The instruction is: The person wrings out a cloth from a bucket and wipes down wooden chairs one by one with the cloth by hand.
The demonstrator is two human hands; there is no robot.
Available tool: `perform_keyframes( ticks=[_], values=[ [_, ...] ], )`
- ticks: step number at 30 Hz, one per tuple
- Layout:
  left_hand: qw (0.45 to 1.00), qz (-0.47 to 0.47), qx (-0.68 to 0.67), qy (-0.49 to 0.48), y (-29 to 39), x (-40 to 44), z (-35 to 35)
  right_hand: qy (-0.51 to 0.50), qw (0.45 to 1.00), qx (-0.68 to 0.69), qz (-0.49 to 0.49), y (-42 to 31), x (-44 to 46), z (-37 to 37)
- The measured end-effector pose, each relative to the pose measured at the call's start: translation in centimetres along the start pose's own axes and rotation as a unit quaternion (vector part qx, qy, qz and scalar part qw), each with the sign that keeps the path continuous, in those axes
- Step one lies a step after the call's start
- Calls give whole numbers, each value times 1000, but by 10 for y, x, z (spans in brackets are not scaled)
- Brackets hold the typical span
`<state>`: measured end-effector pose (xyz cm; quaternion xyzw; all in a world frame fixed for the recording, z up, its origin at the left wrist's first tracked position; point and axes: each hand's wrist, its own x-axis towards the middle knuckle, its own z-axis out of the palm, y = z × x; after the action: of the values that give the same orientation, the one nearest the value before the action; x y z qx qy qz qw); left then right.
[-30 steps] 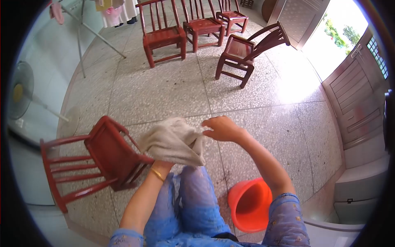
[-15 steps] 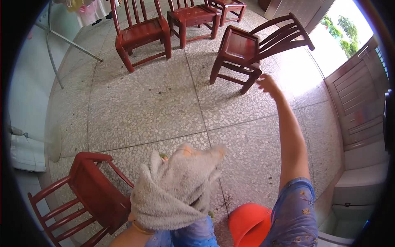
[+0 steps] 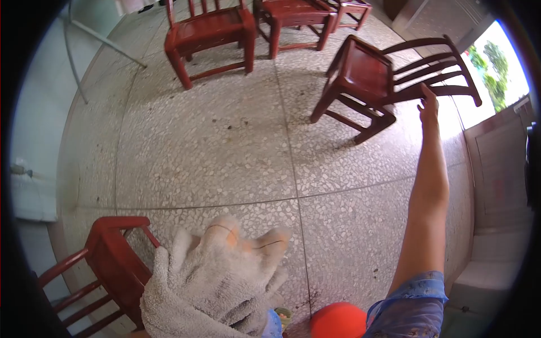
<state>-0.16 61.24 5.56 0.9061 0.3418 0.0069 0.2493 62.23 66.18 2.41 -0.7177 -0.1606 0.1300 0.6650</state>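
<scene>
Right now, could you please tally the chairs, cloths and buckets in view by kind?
Red-brown chairs: 5
Grey cloth: 1
Red bucket: 1
Total: 7

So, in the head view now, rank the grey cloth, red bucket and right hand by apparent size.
Largest to smallest, by visible area:
1. Grey cloth
2. Red bucket, cut off by the lower edge
3. Right hand
</scene>
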Motion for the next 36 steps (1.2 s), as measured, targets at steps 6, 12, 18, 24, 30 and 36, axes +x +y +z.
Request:
perform_keyframes(
  ticks=[6, 12, 18, 24, 30, 36],
  values=[
    [985, -163, -34, -33, -19, -30, 8, -3, 990, 137, 5, 29, 31, -2],
    [952, -289, -74, -66, 5, -84, -12, -179, 977, 114, -15, 51, -8, 8],
    [948, -307, 84, 27, 63, -98, -58, -264, 920, 272, 100, 13, -124, 67],
    [928, -341, 143, 52, 85, -129, -37, -282, 922, -81, -255, 20, -246, 134],
    [928, -308, 163, 133, 73, -170, -4, -156, 969, 164, 97, -44, -434, 218],
    [935, -214, 178, 219, 61, -191, 20, -269, 955, 101, -80, -45, -503, 263]
  ],
)
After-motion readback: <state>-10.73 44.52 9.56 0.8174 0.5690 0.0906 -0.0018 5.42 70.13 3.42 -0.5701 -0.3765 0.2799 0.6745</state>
